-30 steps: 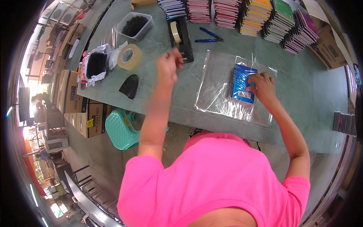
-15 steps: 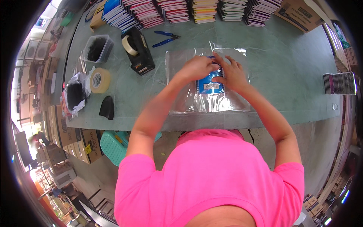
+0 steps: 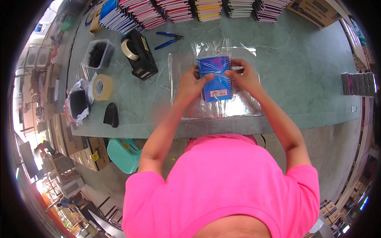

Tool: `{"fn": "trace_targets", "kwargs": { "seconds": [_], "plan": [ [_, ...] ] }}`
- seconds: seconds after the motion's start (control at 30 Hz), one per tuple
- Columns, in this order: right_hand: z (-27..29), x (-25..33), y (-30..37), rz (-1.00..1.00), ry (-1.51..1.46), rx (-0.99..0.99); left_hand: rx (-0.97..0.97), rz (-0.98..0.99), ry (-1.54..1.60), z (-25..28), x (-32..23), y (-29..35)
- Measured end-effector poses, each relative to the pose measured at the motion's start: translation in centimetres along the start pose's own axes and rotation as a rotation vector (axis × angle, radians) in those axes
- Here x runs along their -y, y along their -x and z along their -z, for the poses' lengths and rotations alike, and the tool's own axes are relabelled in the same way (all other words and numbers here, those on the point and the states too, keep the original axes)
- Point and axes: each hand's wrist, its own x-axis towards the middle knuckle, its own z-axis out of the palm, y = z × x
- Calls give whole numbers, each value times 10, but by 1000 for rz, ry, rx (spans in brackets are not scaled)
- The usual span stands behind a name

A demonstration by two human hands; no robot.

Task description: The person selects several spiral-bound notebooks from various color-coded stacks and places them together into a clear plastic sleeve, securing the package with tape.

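Observation:
A blue spiral-bound notebook (image 3: 219, 84) with a pale label near its lower end lies before me; coils show along both long sides, so there may be more than one in a stack. Clear plastic film (image 3: 247, 104) spreads under and around it, and glossy streaks on the cover suggest film over it too. My left hand (image 3: 192, 84) grips the left edge, thumb on top of the cover. On the opposite edge my right hand (image 3: 245, 77) does the same, its thumb pressing the cover and its fingers curled at the side.
Left of the film are a black tape dispenser (image 3: 139, 55), blue-handled cutters (image 3: 168, 39), a clear tub (image 3: 99, 54), a tape roll (image 3: 102, 87) and a black wedge-shaped piece (image 3: 111, 115). Notebook stacks (image 3: 208, 9) line the far edge. A dark stack (image 3: 358, 84) stands far right.
My hands have parted from their meeting point over the notebook's upper part to its two sides. More of the blue cover shows, and loose film stands up beyond its far end.

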Motion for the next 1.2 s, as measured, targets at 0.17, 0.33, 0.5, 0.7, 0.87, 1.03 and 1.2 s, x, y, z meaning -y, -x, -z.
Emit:
{"fn": "trace_targets", "kwargs": {
  "seconds": [0.17, 0.33, 0.5, 0.7, 0.87, 1.03, 1.2],
  "plan": [
    [7, 32, 40, 399, 92, -74, 16, -275, 242, 19, -10, 15],
    [-20, 25, 32, 378, -185, 0, 164, -335, 185, -2, -13, -2],
    [-36, 26, 21, 335, -371, -15, 161, -366, 280, -11, 9, -15],
    [-32, 27, 19, 354, -306, -20, 33, -361, 255, -19, 15, -18],
    [-7, -17, 43, 757, -86, -380, -389, -980, -484, 30, -53, 26],
    [-32, 5, 57, 981, 355, -547, 28, -1091, -934, 33, -68, 45],
    [-22, 32, 55, 1077, 790, -340, 259, -1146, -899, 55, -75, 64]
  ]
}}
